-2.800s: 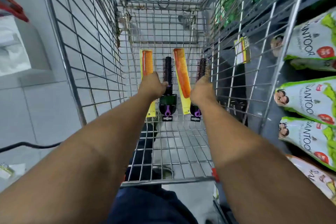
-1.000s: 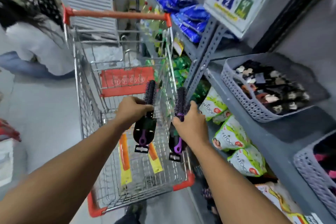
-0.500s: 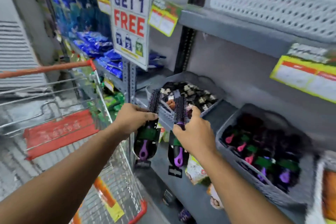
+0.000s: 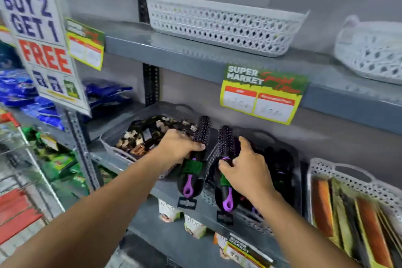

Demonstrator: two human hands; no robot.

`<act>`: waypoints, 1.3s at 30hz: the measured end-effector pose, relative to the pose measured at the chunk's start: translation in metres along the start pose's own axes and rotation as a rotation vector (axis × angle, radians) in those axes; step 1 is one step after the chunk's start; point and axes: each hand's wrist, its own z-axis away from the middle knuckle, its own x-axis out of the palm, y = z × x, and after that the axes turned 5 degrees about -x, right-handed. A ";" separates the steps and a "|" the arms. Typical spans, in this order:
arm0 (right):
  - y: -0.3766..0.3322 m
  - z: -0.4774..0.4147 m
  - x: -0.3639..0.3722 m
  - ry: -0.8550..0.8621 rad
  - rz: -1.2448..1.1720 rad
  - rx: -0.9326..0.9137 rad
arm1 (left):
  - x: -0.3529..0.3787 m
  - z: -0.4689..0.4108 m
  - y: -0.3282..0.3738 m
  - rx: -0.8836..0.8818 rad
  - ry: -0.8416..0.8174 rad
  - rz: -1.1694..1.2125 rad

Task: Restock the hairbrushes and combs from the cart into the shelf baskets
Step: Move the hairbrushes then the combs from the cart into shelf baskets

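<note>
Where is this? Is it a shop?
Yes, most likely a supermarket aisle. A price tag on the shelf reads "SUPER MARKET", a sign says "BUY 2 GET 1 FREE", and baskets of goods sit on grey shelves.

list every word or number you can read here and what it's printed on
"BUY 2 GET 1 FREE": hanging promo sign.
"SUPER MARKET", plus red script too blurred to read: shelf price tag; its handwritten prices are unreadable.
Left shelf tag: too blurred.
Packets below the shelf: partial letters only, unreadable.
</note>
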 end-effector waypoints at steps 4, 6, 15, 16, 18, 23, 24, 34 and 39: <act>0.027 -0.011 -0.012 0.039 0.019 0.060 | 0.037 -0.026 0.021 -0.007 -0.038 -0.036; 0.039 -0.018 -0.016 0.051 0.023 0.102 | 0.052 -0.032 0.032 0.014 -0.078 -0.067; 0.067 -0.035 0.000 0.059 0.046 0.233 | 0.104 -0.055 0.017 0.008 -0.030 -0.361; 0.069 -0.035 0.005 0.045 0.059 0.245 | 0.106 -0.053 0.015 -0.006 -0.021 -0.393; 0.072 -0.034 0.012 0.008 0.076 0.261 | 0.111 -0.050 0.012 -0.032 -0.013 -0.433; 0.076 -0.028 0.023 -0.105 0.133 0.274 | 0.123 -0.052 0.003 -0.047 0.051 -0.581; 0.077 -0.028 0.025 -0.113 0.150 0.273 | 0.125 -0.053 0.001 -0.043 0.070 -0.614; 0.081 -0.031 0.043 -0.082 0.319 0.215 | 0.130 -0.050 -0.009 -0.016 0.052 -0.750; 0.081 -0.027 0.039 -0.106 0.293 0.207 | 0.126 -0.044 -0.012 -0.018 0.019 -0.754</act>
